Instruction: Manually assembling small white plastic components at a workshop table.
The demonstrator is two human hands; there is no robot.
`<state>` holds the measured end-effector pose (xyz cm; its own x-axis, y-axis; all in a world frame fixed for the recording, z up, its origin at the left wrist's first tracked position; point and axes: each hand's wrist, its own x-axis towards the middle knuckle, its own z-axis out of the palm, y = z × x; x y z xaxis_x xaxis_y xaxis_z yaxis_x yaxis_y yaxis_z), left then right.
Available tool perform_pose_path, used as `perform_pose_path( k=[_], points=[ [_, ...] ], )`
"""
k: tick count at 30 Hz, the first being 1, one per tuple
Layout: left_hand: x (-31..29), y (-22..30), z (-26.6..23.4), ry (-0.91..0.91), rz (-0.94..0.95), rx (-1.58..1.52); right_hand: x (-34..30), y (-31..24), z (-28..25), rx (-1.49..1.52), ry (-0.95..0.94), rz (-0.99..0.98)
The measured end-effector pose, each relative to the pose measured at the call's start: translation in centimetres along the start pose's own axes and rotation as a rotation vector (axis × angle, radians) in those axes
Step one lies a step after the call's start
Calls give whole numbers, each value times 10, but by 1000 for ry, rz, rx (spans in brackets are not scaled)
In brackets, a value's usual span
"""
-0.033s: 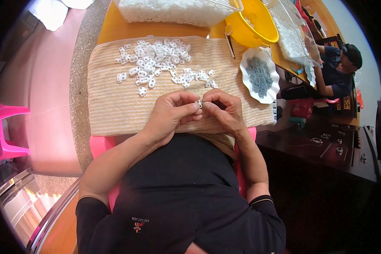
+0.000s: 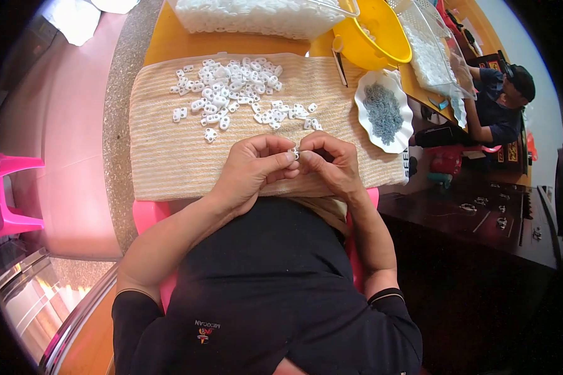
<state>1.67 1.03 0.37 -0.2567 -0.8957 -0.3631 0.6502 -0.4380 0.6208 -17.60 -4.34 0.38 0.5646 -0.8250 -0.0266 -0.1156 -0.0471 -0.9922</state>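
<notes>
Low over the near part of a striped beige towel (image 2: 162, 162), my two hands meet at the fingertips. My left hand (image 2: 256, 164) pinches a small white plastic piece with dark holes (image 2: 295, 154) between thumb and forefinger. At the piece's right edge, the thumb and forefinger of my right hand (image 2: 333, 164) are pressed together; whatever they grip is too small and covered to make out. Beyond my hands lies a loose heap of similar white pieces (image 2: 222, 90). To the right, a white wavy-edged dish (image 2: 361, 100) holds many small grey parts (image 2: 383, 112).
A clear bin (image 2: 244, 22) of white pieces stands at the back, beside a yellow basin (image 2: 391, 40). A thin dark-and-white tool (image 2: 341, 67) lies near the dish. Another person (image 2: 500, 100) sits at the right by a second bin (image 2: 425, 56). A pink stool (image 2: 12, 200) stands left.
</notes>
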Motion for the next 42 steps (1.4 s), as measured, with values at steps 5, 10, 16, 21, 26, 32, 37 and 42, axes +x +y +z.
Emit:
perform_pose_path(
  k=[5,10,16,21,26,32,37,42],
  points=[
    [1,-2,-2,-9,-1,-5,-1,-1,1,19,-1,13],
    [2,-3,-3,-28,3,-5,-1,-3,1,8,-1,-4],
    [2,-3,-3,-24,1,5,-1,-1,1,0,-2,-17],
    [3,-4,-5,-35,3,18,1,-1,0,-52,-21,-72],
    [2,-5,-4,-22,10,19,0,-2,-1,-59,-28,-69],
    [3,-8,-6,-23,13,43,1,1,-1,-89,-28,-97],
    [2,-8,-4,-27,22,64,0,0,-5,-162,-79,-61],
    [0,-6,0,17,47,90,1,-4,-2,-185,-67,-73]
  ],
)
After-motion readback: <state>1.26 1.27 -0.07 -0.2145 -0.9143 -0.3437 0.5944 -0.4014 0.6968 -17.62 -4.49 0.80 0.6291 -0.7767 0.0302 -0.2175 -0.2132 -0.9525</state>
